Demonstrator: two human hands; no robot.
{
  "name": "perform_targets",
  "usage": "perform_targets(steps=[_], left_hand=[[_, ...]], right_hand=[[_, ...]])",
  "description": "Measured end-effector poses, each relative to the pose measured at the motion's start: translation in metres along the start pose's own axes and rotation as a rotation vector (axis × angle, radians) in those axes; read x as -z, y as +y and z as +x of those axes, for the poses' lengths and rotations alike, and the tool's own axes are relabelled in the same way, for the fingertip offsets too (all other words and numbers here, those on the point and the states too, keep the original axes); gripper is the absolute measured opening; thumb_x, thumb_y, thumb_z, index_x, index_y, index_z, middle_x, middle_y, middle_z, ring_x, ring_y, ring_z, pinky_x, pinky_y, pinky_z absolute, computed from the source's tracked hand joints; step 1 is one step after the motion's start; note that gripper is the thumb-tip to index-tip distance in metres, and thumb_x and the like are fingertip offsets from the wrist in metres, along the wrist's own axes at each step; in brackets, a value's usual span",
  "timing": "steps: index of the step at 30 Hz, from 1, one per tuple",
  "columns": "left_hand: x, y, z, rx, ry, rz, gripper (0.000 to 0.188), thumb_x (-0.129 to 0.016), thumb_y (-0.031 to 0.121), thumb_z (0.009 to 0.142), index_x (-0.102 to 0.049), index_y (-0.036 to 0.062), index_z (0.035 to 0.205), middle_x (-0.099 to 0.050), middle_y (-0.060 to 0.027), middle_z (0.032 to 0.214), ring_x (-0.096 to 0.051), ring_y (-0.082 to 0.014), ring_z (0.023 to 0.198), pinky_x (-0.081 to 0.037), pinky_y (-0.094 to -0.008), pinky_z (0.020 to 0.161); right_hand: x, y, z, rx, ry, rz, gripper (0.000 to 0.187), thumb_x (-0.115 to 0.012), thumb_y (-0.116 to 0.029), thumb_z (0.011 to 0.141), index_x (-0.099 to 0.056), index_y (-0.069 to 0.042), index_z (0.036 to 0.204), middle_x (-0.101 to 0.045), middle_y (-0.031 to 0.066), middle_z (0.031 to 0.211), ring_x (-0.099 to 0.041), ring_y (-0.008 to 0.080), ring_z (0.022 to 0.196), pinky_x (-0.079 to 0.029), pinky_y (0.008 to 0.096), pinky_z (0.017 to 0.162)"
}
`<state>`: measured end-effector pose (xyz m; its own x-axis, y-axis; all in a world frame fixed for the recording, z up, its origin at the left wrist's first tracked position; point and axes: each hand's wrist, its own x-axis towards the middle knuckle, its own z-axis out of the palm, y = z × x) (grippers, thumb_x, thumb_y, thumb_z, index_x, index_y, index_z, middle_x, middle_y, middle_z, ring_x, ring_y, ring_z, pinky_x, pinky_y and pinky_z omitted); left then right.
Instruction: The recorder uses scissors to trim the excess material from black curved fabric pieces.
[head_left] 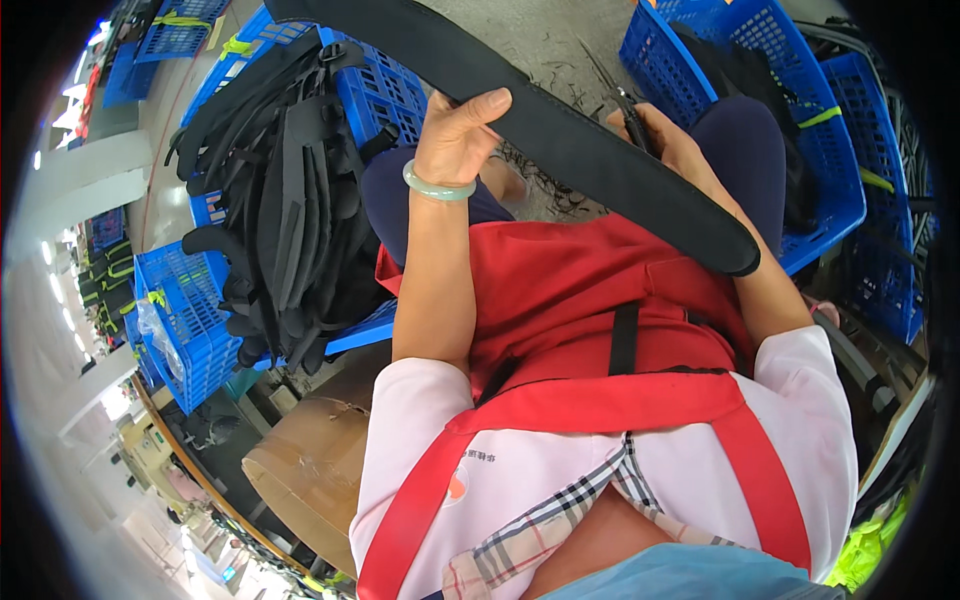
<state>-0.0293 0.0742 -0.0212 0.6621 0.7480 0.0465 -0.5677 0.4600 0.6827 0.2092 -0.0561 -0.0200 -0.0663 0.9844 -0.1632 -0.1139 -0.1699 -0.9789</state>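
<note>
A long black padded strap (590, 150) runs slantwise across the view, from the top left down to its rounded end over my right forearm. My left hand (455, 135), with a pale green bangle at the wrist, is closed on the strap's edge, thumb on top. On the strap's far side, my right hand (668, 138) is wrapped round the dark handles of a pair of scissors (627, 105). The scissors' slim blades point up and away from the strap. Part of the right hand's grip is hidden. Below the strap lies my red apron (560, 280).
A blue basket (385, 95) heaped with black straps (295, 190) stands at my left. Another blue basket (835, 190) with black pieces is at my right. Dark trimmings (565, 185) litter the floor between my legs. A cardboard box (315, 460) sits by my left elbow.
</note>
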Motion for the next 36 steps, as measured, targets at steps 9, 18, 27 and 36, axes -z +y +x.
perform_targets(steps=[9,18,27,36], left_hand=[[-0.011,-0.001,0.002,0.006,0.034,0.041,0.024,-0.065,-0.004,0.082,-0.062,0.001,0.105,-0.066,-0.0124,0.103,-0.063,-0.0249,0.097,-0.051,-0.0377,0.088],[-0.01,0.011,0.002,-0.119,0.173,0.312,0.017,-0.069,-0.005,0.08,-0.065,-0.0004,0.096,-0.068,-0.0072,0.092,-0.066,-0.0164,0.083,-0.053,-0.0289,0.076],[-0.052,-0.043,0.0,-0.016,0.165,0.106,0.024,-0.069,-0.004,0.08,-0.063,0.0037,0.101,-0.066,-0.005,0.096,-0.063,-0.0172,0.092,-0.051,-0.0317,0.082],[-0.065,-0.042,0.0,0.117,0.15,0.025,0.02,-0.069,-0.004,0.08,-0.065,0.004,0.097,-0.067,-0.0056,0.093,-0.065,-0.0179,0.087,-0.052,-0.032,0.081]], right_hand=[[0.009,-0.001,-0.011,-0.002,-0.022,-0.149,0.038,-0.071,-0.027,0.086,-0.054,-0.001,0.108,-0.055,0.0022,0.093,-0.049,0.0073,0.086,-0.041,0.0225,0.076],[0.054,-0.039,-0.031,-0.08,-0.281,-0.343,0.028,-0.072,-0.029,0.084,-0.057,-0.006,0.09,-0.045,-0.0078,0.075,-0.041,0.0025,0.07,-0.034,0.0198,0.062],[-0.007,-0.035,-0.017,0.047,0.122,-0.165,0.027,-0.076,-0.014,0.081,-0.051,-0.006,0.08,-0.038,-0.0083,0.071,-0.035,0.0015,0.066,-0.029,0.0192,0.057],[-0.019,-0.034,-0.008,0.096,0.157,-0.038,0.024,-0.076,-0.016,0.081,-0.058,-0.003,0.089,-0.048,-0.0061,0.074,-0.043,0.0021,0.069,-0.036,0.0197,0.059]])
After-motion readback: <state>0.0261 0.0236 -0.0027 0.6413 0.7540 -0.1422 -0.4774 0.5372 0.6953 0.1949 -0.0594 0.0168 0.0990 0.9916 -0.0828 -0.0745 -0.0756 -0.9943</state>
